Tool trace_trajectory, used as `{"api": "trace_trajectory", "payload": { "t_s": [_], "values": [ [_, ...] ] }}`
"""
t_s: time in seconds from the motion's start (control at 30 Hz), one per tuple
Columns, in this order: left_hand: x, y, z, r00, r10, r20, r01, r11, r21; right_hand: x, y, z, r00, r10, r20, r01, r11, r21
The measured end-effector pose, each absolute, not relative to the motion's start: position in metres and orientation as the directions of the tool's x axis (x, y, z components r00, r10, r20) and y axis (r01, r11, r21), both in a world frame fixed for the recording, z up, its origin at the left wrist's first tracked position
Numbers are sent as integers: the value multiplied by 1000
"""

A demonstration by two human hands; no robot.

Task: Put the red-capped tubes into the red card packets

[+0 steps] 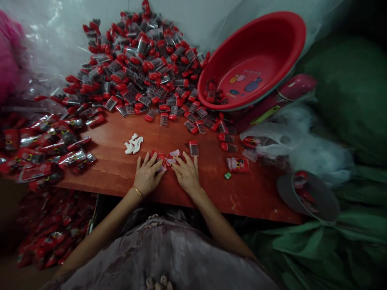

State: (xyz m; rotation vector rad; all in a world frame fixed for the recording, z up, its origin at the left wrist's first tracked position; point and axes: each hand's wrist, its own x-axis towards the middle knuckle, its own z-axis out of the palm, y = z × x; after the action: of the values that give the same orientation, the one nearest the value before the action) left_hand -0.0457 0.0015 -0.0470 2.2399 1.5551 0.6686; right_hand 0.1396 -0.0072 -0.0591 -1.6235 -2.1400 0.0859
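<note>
My left hand (147, 175), a gold bangle at its wrist, rests on the table with fingers stretched and spread. Its fingertips touch small red-and-pink printed packets (173, 154) lying flat between my hands. From the other side my right hand (188, 175) lies over their right edge, its fingers also apart. Just beyond the right fingertips stands a small clear container with a red top (194, 148), dark pieces inside. White crumpled scraps (134, 144) lie ahead of my left hand. Parts of the packets are hidden beneath my fingers.
A big heap of red-capped clear containers (142, 68) covers the back. A red basin (260, 56) leans at the back right. Filled red packets (45, 149) pile up at left. At right are a single packet (238, 164), a green bit (227, 175) and a grey bowl (286, 191).
</note>
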Motion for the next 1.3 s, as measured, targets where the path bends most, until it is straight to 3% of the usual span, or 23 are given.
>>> {"api": "trace_trajectory", "payload": {
  "t_s": [0.13,0.27,0.37,0.47,0.57,0.7,0.77,0.83,0.93,1.0,1.13,1.3],
  "values": [
    [-38,-6,-33,186,947,263,695,-316,646,142,-12,-51,-106,880,463,920,264,-290],
    [-18,-4,-17,160,980,116,426,-175,888,133,-20,-38,-60,800,597,923,272,-273],
    [-9,5,-13,201,978,58,288,-115,951,128,-23,-29,-62,761,646,884,342,-319],
    [-13,15,-10,276,958,73,348,-171,922,135,-20,-18,-45,798,601,793,395,-465],
    [-23,22,-2,524,849,70,456,-349,818,148,-11,-7,-131,871,474,652,436,-620],
    [-31,26,12,667,744,35,546,-520,657,155,-6,-2,-292,903,315,580,429,-692],
    [-32,24,14,586,810,27,583,-444,681,152,-9,-5,-203,924,325,650,375,-661],
    [-31,20,11,428,904,3,536,-257,804,146,-13,-11,-57,927,370,708,299,-640],
    [-22,8,3,246,955,-164,243,103,964,138,-14,-21,149,898,415,687,208,-696],
    [-12,0,-1,244,929,-280,13,285,958,132,-12,-27,247,876,414,638,175,-750],
    [8,-8,-7,110,948,-298,-315,318,894,117,-9,-34,287,858,427,626,169,-761],
    [10,3,-14,-33,919,-392,-404,346,847,116,-8,-36,234,863,448,682,183,-708]
  ]
}}
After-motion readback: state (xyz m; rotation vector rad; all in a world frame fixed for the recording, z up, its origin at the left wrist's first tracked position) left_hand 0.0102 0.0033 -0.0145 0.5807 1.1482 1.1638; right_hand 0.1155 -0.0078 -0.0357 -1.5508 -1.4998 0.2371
